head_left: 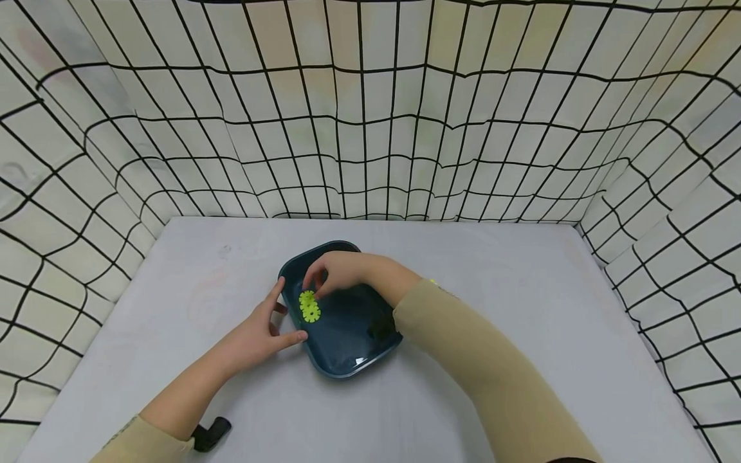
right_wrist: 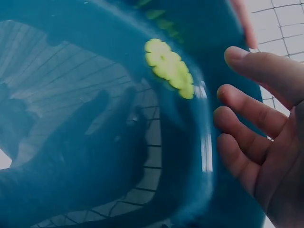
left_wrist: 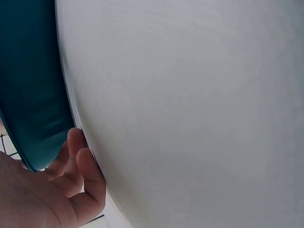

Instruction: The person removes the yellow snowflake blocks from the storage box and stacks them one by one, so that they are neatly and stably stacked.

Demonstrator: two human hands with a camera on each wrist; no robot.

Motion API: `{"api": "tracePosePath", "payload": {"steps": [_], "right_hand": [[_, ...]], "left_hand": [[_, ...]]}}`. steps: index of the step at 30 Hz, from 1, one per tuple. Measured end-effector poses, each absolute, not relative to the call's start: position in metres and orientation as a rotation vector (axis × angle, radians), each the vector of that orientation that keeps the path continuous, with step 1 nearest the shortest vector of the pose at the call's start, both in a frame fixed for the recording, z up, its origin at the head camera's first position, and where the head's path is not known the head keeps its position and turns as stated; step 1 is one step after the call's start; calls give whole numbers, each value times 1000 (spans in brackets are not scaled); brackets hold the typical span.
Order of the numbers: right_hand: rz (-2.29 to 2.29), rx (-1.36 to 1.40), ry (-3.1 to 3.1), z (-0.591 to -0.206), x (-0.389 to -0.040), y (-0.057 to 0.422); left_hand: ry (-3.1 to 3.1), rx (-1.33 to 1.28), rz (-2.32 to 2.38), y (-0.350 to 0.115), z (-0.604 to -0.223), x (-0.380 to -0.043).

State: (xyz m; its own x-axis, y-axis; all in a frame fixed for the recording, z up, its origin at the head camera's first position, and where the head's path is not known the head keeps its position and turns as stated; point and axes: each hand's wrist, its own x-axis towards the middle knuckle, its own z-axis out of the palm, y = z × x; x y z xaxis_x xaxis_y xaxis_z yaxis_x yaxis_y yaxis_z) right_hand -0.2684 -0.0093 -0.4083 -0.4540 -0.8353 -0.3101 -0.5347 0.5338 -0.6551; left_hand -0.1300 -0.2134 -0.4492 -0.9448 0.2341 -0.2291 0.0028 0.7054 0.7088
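A dark teal tray [head_left: 353, 341] lies on the white table with two joined yellow-green notched discs [head_left: 311, 312], like snowflake building pieces, near its left wall. My left hand [head_left: 257, 337] rests at the tray's left side, its thumb and index finger spread apart and touching the rim; the other fingers are bent beside the outer wall in the left wrist view. Over the tray, my right hand [head_left: 338, 270] has its fingertips close to the discs. In the right wrist view the discs [right_wrist: 170, 69] appear apart from the loosely bent fingers [right_wrist: 251, 111], with nothing held between them.
The white table [head_left: 521, 289] extends around the tray, with black netting [head_left: 382, 141] over white walls behind and at both sides. A small yellow bit [head_left: 433, 281] peeks out behind the right sleeve. A black device [head_left: 211, 434] sits at the left wrist.
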Motion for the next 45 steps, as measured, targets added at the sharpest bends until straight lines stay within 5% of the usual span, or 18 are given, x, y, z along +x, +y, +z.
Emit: {"api": "tracePosePath", "payload": {"steps": [45], "right_hand": [[-326, -1110, 2202, -432, -252, -28]], "left_hand": [[2633, 185, 1062, -213, -446, -129]]}}
